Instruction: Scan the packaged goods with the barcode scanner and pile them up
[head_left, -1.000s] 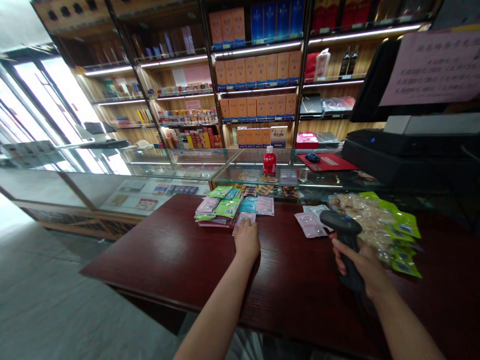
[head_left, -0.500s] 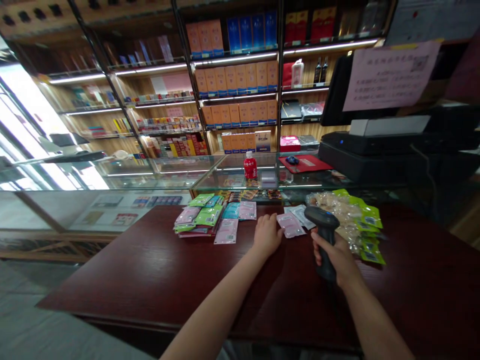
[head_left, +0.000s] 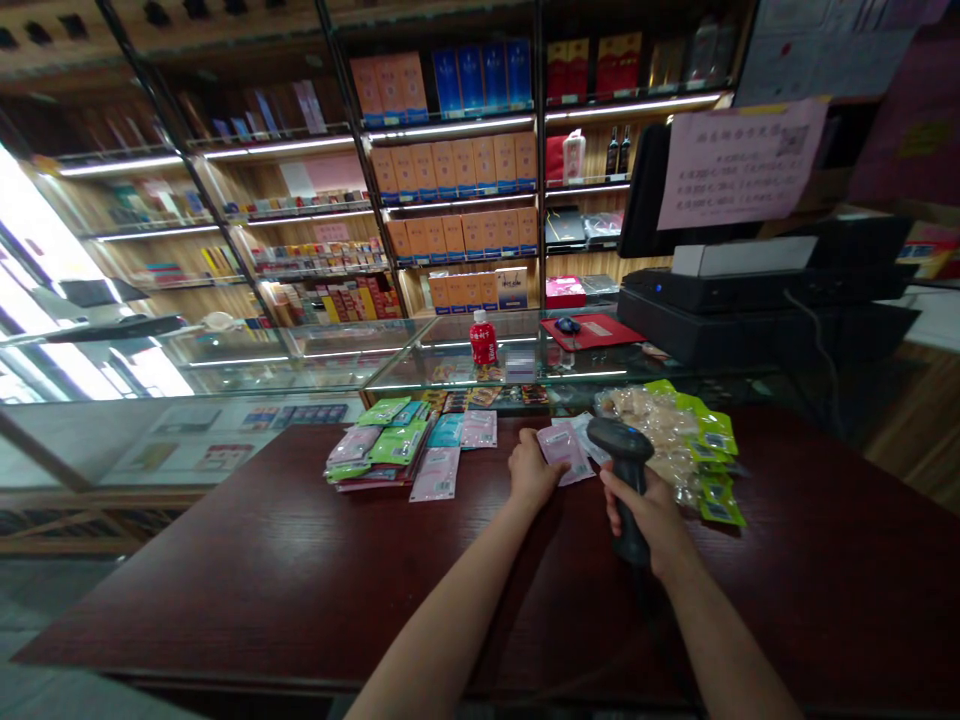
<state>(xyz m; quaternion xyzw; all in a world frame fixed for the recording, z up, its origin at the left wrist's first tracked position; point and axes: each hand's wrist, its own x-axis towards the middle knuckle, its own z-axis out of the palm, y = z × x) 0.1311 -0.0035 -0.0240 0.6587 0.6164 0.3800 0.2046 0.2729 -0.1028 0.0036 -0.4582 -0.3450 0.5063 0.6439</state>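
My left hand (head_left: 535,472) is at the left edge of a pink packet (head_left: 567,455), thumb over its near corner and fingers curled at its side. A pale blue-white packet (head_left: 591,436) lies partly under the pink one. My right hand (head_left: 651,515) is wrapped around the handle of a black barcode scanner (head_left: 624,437), held upright with its head over the packets. To the left are a pile of green, pink and blue packets (head_left: 386,445), and a separate pink packet (head_left: 435,474) and blue packet (head_left: 447,430).
Clear bags with green labels (head_left: 667,430) lie right of the scanner on the dark wooden table (head_left: 300,570). Behind stand a glass counter (head_left: 420,350), a red bottle (head_left: 484,340), a mouse on a red mat (head_left: 600,331) and a monitor with a pink notice (head_left: 739,165).
My left hand has moved right onto the pink packet's edge, and that packet has turned slightly. My right hand still holds the scanner. The whole view has shifted a little.
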